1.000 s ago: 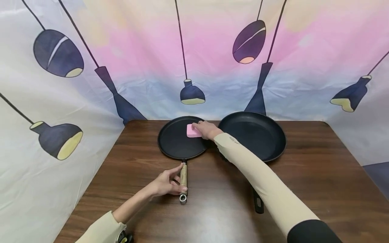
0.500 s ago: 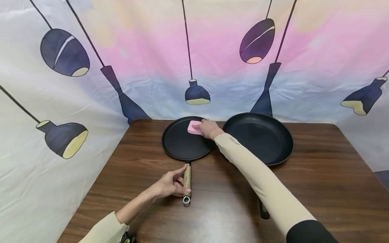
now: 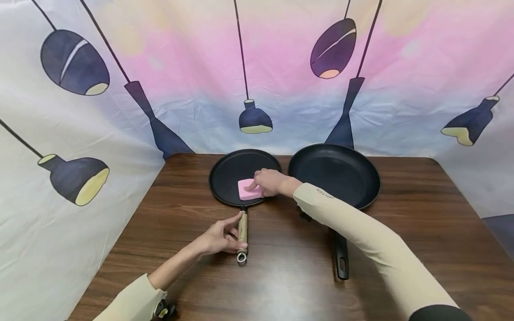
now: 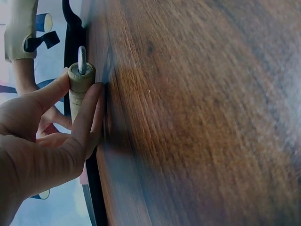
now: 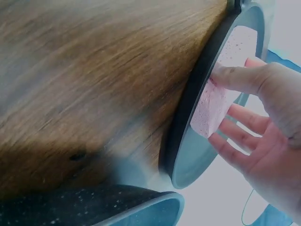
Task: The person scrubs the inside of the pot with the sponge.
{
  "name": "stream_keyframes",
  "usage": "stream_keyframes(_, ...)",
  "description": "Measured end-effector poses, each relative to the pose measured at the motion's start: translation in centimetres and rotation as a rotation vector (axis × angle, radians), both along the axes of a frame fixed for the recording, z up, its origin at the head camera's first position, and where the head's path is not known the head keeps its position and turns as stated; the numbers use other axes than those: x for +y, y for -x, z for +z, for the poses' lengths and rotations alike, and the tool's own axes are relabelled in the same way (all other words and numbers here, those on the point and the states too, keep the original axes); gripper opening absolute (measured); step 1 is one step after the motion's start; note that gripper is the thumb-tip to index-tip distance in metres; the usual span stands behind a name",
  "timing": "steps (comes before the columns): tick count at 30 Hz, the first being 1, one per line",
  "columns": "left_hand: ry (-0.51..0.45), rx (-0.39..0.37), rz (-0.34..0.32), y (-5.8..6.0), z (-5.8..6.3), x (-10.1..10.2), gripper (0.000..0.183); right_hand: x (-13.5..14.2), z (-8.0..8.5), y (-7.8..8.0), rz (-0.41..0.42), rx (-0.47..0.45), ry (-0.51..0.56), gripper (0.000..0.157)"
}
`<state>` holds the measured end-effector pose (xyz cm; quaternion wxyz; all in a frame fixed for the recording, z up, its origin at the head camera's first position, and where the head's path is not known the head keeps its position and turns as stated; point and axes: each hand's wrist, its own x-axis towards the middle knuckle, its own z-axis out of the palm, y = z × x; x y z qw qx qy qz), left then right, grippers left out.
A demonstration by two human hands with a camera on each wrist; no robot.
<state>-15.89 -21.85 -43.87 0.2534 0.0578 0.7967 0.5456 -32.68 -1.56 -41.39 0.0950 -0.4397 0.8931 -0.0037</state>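
Observation:
A flat black crepe pan (image 3: 226,174) lies near the table's far edge, its wooden handle (image 3: 243,229) pointing toward me. My left hand (image 3: 218,236) holds that handle between thumb and fingers; the left wrist view shows the handle's end (image 4: 81,82) with a metal hanging ring. On the front part of the pan is a pink sponge (image 3: 246,189), gripped by my right hand (image 3: 273,182). Seen from the right wrist, the thumb lies on one side of the porous sponge (image 5: 230,52) and the fingertips on the other. The sponge's right end is partly hidden by the hand.
A larger, deeper black frying pan (image 3: 333,171) stands close to the right of the crepe pan, its black handle (image 3: 341,258) toward me. My right forearm crosses over its front left part. A lamp-printed cloth (image 3: 201,89) hangs behind the brown wooden table (image 3: 289,276).
My right hand has brought the sponge from the back right of the crepe pan toward its front, near the handle. The left hand keeps its hold on the handle.

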Motion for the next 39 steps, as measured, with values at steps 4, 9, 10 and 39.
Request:
stream_keyframes(4, 0.002, -0.007, 0.000, 0.1, 0.0, -0.1, 0.100, -0.4, -0.2, 0.5, -0.014, 0.003, 0.008, 0.054)
stream_keyframes(9, 0.016, 0.017, -0.016, -0.1, 0.1, -0.1, 0.099, -1.2, -0.9, 2.4, -0.136, 0.075, -0.002, 0.053)
stream_keyframes(10, 0.016, 0.016, -0.019, -0.2, 0.1, -0.2, 0.099, -1.5, -1.0, 2.7, -0.179, 0.090, -0.008, 0.053)
stream_keyframes(39, 0.084, 0.075, -0.040, 0.3, 0.1, -0.3, 0.098, -1.0, -0.3, -0.7, 0.064, -0.063, 0.019, 0.055)
